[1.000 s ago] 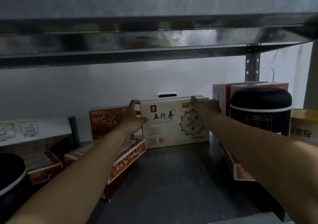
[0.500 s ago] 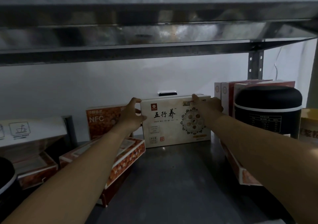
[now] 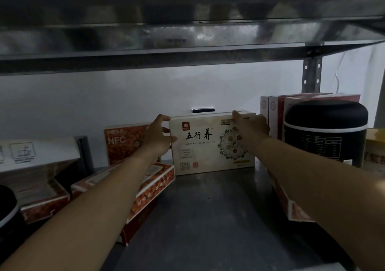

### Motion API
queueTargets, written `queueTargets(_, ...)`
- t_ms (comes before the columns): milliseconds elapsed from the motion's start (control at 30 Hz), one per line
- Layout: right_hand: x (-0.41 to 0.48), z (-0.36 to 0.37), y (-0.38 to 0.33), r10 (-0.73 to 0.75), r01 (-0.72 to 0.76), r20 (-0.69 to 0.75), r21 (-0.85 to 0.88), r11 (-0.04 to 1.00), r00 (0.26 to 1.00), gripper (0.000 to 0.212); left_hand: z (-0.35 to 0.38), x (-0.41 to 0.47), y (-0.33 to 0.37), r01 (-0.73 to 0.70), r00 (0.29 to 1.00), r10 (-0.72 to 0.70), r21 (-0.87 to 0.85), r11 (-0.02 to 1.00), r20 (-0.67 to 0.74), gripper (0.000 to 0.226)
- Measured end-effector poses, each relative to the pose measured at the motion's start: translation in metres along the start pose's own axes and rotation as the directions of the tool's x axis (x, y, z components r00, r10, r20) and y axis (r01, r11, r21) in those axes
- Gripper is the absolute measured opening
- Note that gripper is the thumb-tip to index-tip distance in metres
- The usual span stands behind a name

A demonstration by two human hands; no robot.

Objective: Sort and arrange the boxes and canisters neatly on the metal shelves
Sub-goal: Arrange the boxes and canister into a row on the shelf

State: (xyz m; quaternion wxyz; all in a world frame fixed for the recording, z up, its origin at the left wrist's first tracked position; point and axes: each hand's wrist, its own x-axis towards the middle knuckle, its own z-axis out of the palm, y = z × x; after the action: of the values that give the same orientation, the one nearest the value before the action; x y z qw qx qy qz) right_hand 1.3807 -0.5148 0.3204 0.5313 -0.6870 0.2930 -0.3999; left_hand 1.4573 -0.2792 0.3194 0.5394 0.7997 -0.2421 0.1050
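A cream box (image 3: 204, 147) with black Chinese characters stands upright at the back of the metal shelf (image 3: 208, 218). My left hand (image 3: 159, 138) grips its left edge, fingers curled round the top corner. On the upper right corner sits my right hand (image 3: 251, 126), fingers over the top edge. A black canister (image 3: 325, 133) with a white band stands to the right. Behind it stand red and white boxes (image 3: 273, 112). An orange NFC box (image 3: 123, 143) stands upright to the left.
Flat orange boxes (image 3: 154, 185) lie stacked at left, more (image 3: 41, 200) further left under a white box (image 3: 31, 154). A dark round canister (image 3: 6, 208) sits at the left edge. A yellow container (image 3: 375, 149) is far right. The upper shelf (image 3: 187, 33) hangs low overhead.
Both hands keep their hold on the cream box, which stays at the back of the shelf. Only the view has shifted slightly.
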Motion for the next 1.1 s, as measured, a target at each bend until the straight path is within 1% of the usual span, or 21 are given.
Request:
queueTargets(267,-0.004,-0.001,0.000,-0.025,0.026,0.026,-0.037,0.999,0.999,0.076,0.000,0.000,-0.001,0.011,0.999,-0.011,0.010,1.000,-0.039,0.050)
queueTargets(400,-0.005,-0.001,0.000,-0.022,0.022,0.036,-0.016,1.000,0.999,0.074,0.000,-0.003,-0.001,0.012,0.999,-0.011,0.028,1.000,-0.035,0.053)
queueTargets(467,-0.008,-0.002,-0.002,-0.018,0.019,0.033,-0.032,0.999,0.999,0.075,-0.001,-0.004,0.000,0.018,0.999,-0.017,0.052,0.998,-0.029,0.055)
queueTargets(533,-0.014,-0.001,-0.006,-0.033,0.035,0.023,-0.094,0.995,0.999,0.077,-0.004,-0.007,0.003,0.018,1.000,-0.016,0.065,0.998,-0.024,0.056)
queueTargets(600,-0.026,-0.003,-0.011,-0.133,0.131,0.006,-0.224,0.966,0.991,0.081,-0.007,-0.011,0.006,0.000,0.999,0.005,0.115,0.993,-0.037,0.057)
queueTargets(667,-0.040,-0.006,-0.017,-0.332,0.314,0.009,-0.344,0.885,0.943,0.081,-0.015,-0.018,0.010,-0.038,0.996,0.055,0.229,0.973,-0.067,0.056)
queueTargets(733,-0.055,-0.009,-0.023,-0.504,0.493,0.085,-0.398,0.774,0.859,0.079,-0.026,-0.029,0.014,-0.080,0.989,0.116,0.332,0.940,-0.089,0.054)
queueTargets(767,-0.062,-0.010,-0.027,-0.549,0.555,0.144,-0.402,0.728,0.824,0.077,-0.032,-0.035,0.016,-0.092,0.986,0.137,0.375,0.922,-0.095,0.053)
queueTargets(867,-0.084,-0.011,-0.038,-0.579,0.661,0.321,-0.403,0.633,0.749,0.075,-0.057,-0.055,0.025,-0.102,0.980,0.173,0.500,0.860,-0.097,0.053)
queueTargets(933,-0.099,-0.011,-0.042,-0.569,0.701,0.411,-0.386,0.600,0.713,0.074,-0.076,-0.067,0.029,-0.098,0.979,0.180,0.552,0.828,-0.097,0.054)
queueTargets(1033,-0.119,-0.006,-0.046,-0.550,0.734,0.516,-0.270,0.624,0.657,0.073,-0.103,-0.084,0.034,-0.075,0.977,0.176,0.576,0.814,-0.121,0.054)
queueTargets(1100,-0.133,0.001,-0.048,-0.518,0.700,0.563,-0.160,0.696,0.644,0.075,-0.118,-0.095,0.038,-0.064,0.972,0.171,0.522,0.851,-0.160,0.052)
